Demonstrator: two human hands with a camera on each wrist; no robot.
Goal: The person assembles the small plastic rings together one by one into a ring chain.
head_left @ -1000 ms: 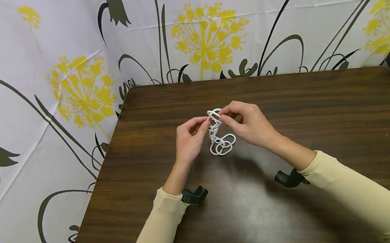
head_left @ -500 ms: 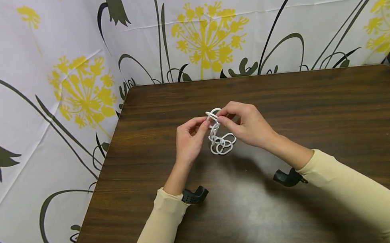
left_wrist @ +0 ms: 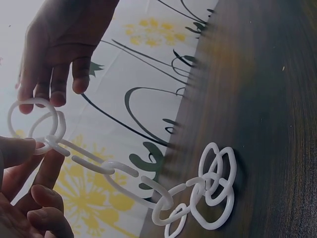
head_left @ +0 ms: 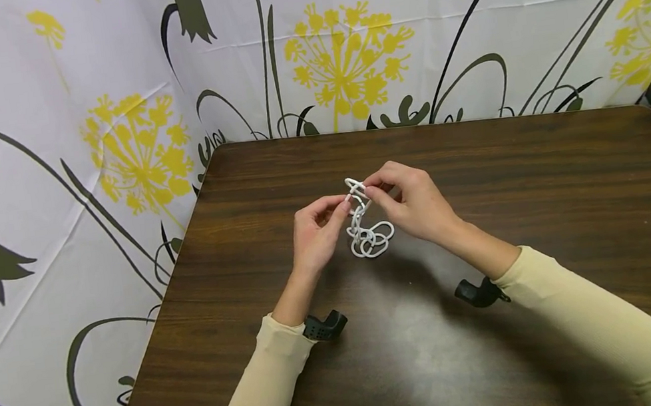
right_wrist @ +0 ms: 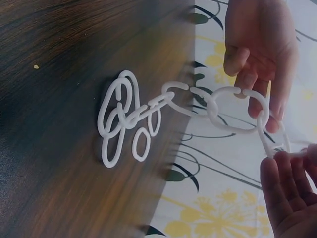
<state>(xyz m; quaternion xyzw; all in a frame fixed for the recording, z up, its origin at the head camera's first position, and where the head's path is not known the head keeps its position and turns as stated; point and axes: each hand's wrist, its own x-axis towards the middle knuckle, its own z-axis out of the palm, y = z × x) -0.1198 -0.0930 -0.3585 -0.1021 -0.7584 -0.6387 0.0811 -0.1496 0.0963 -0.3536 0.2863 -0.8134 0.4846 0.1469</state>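
Observation:
A white plastic chain [head_left: 359,218] of oval links, several with a small gap in the side, hangs between my hands. Its lower links [right_wrist: 105,126] lie bunched on the table. My left hand [head_left: 316,234] pinches an upper link between thumb and fingertips, left of the chain. From the other side, my right hand [head_left: 416,203] pinches the topmost link [head_left: 353,184] with thumb and forefinger. The left wrist view shows two links [left_wrist: 63,126] crossing at the left fingertips. Seen from the right wrist, the right fingers [right_wrist: 285,176] partly hide the link they hold.
Under the hands is a dark wood-grain table [head_left: 233,240] with rounded corners. A white cloth [head_left: 452,48] printed with yellow and grey-green flowers stands behind and to the left. Black wrist-worn devices [head_left: 325,326] sit at both cuffs.
My right hand has shifted a little away from me, and the topmost link has risen and turned with it. The left hand stays in place, and the lower links have barely moved.

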